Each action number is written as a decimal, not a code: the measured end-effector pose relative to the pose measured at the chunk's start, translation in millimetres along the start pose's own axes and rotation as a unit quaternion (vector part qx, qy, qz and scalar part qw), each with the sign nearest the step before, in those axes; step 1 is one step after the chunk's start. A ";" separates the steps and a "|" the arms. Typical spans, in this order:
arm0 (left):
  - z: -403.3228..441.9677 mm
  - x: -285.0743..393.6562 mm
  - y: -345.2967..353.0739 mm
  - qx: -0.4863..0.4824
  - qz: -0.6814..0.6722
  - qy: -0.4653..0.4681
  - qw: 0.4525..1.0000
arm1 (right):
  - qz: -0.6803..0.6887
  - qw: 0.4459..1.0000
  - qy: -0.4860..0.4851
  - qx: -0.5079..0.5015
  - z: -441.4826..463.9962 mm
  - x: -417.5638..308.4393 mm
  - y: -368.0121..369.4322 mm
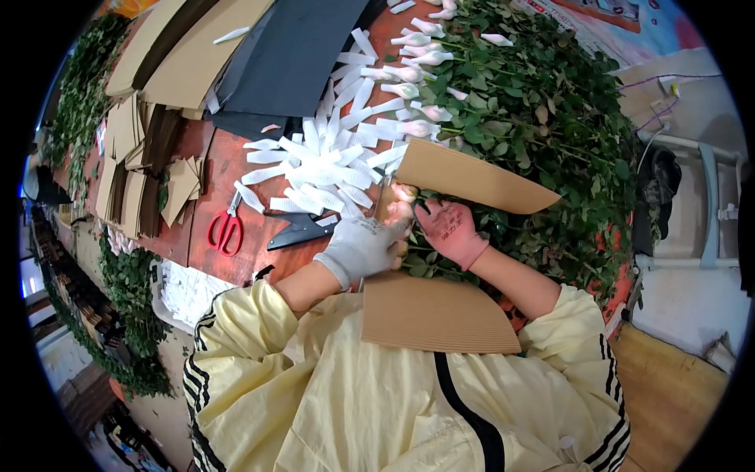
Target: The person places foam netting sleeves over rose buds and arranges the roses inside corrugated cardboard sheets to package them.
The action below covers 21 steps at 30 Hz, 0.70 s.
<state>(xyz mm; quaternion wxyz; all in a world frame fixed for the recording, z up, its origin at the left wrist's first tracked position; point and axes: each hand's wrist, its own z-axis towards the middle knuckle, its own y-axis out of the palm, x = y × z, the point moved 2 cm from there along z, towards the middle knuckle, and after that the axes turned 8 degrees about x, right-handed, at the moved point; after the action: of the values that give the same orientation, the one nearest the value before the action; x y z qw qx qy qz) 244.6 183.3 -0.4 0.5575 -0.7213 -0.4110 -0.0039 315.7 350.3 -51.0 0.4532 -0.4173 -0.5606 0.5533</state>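
Where the two corrugated cardboard flaps part, pink roses [399, 211] lie between the near flap [440, 315], by the person's body, and the far flap [476, 179]. The left hand [358, 245], in a pale grey glove, curls its fingers against the blossoms; how firmly it grips I cannot tell. The right hand [448, 232], in a pink glove, bends its fingers just beside them, above green leaves, and whether it grips a stem is hidden. At the left, a white tray [158, 295] holds a heap of white pieces, too small to make out. On the red worktop [177, 244] lie red-handled scissors [226, 232] and a black tool [295, 230]. Beyond them spreads a loose pile of white mesh sleeves [322, 161]. Farther off, a row of pale pink buds [425, 57] sits in such sleeves, beside a broad heap of leafy stems [543, 141].
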 end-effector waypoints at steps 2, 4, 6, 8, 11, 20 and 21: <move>6.4 -3.1 -0.1 0.019 -0.007 -0.008 1.000 | 0.001 1.000 0.009 -0.008 3.7 1.7 -9.9; 13.5 -9.8 10.4 0.075 0.003 0.044 0.996 | 0.057 0.997 0.028 -0.037 6.0 4.2 -36.3; 17.9 -16.1 9.7 0.039 0.030 0.027 0.998 | 0.049 0.995 0.055 -0.063 12.4 7.1 -38.9; 15.7 -15.4 3.3 0.041 -0.013 0.044 0.998 | -0.005 0.992 0.051 0.112 13.4 5.7 -31.6; 20.7 -24.6 15.7 0.047 -0.017 0.034 0.998 | -0.019 0.997 0.048 0.056 9.4 9.3 -4.2; 15.1 -17.3 3.4 0.027 -0.048 0.039 0.998 | -0.008 0.994 0.062 0.086 6.6 12.1 -6.7; 12.8 -14.5 1.7 0.037 -0.030 0.044 0.998 | 0.011 0.993 0.076 0.094 6.9 12.3 -4.6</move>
<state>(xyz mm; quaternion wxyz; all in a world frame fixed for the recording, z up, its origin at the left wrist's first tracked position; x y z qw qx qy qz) 230.2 185.0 -13.2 0.6012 -0.6866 -0.4072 -0.0368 306.1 360.4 -45.6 0.5255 -0.4203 -0.4655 0.5749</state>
